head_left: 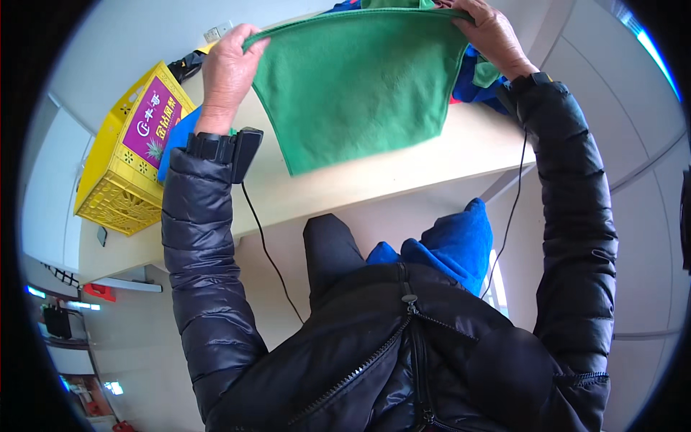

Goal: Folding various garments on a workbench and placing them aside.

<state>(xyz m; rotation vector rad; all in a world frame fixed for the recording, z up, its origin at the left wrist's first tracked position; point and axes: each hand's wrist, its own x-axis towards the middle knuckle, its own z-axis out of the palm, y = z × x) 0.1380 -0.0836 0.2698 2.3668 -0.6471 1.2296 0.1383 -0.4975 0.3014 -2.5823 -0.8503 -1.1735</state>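
A green cloth point(360, 86) hangs spread out between my two hands above the table, its top edge pulled nearly straight. My left hand point(230, 72) pinches its upper left corner between thumb and fingers. At the upper right corner my right hand point(493, 36) grips the same edge, with some fingers hidden behind the cloth. Behind the cloth and beside my right hand lies a pile of blue and green cloths point(486, 79), partly covered. A blue cloth point(464, 241) is draped over my lap on the right.
A yellow plastic crate point(129, 194) with a purple label stands on the left of the pale table point(353, 178). Something blue point(176, 144) lies between it and my left sleeve. Black cables point(266, 252) run down from devices on both wrists. A white wall point(612, 93) bounds the right.
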